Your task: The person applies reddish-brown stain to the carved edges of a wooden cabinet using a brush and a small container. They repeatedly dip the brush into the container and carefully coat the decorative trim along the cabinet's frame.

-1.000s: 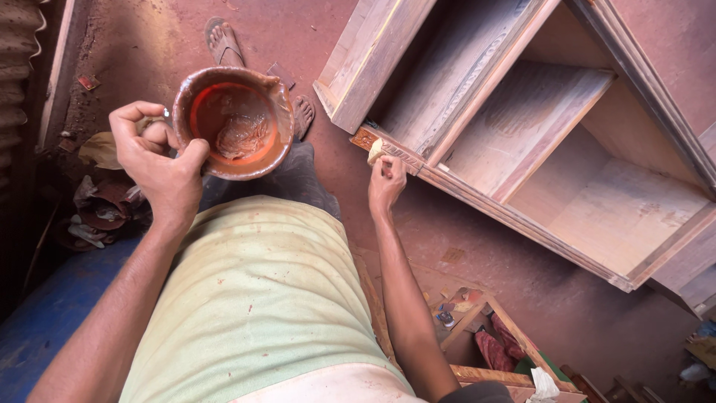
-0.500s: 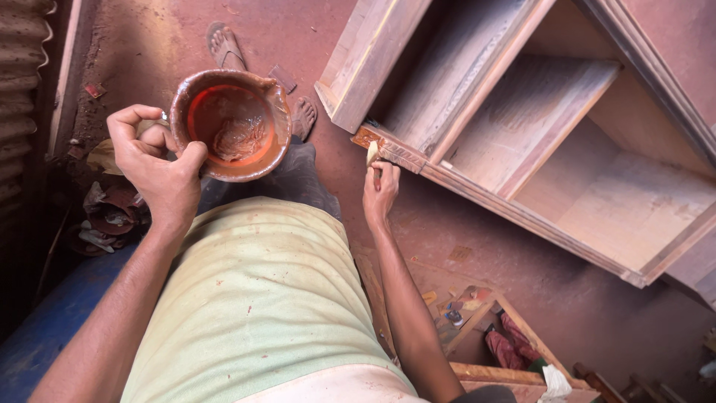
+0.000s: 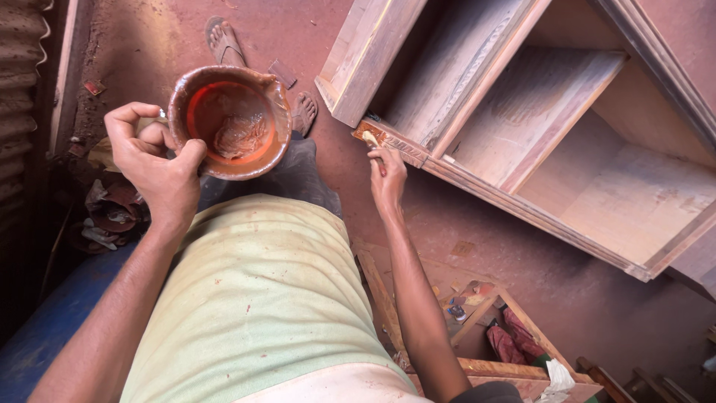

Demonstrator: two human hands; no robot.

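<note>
holding the round, stain-smeared reddish bowl (image 3: 230, 119) close in his curled left hand (image 3: 158, 168), his right hand (image 3: 388, 179) pinched a small applicator (image 3: 371, 139) against the pale wooden cabinet's (image 3: 522, 112) carved edge, keeping stain within reach.

The wooden cabinet (image 3: 567, 142) runs out of the picture at the top and right edges, so its full shape cannot be told. The tool in the right hand (image 3: 388, 179) is mostly covered by the fingers, only a pale tip showing against the cabinet's front edge, too small to identify. The small wooden box (image 3: 507, 351) at the bottom is cut by the lower edge, its contents too jumbled to tell, and the bowl (image 3: 231, 119) hides part of the left hand (image 3: 160, 168).
</note>
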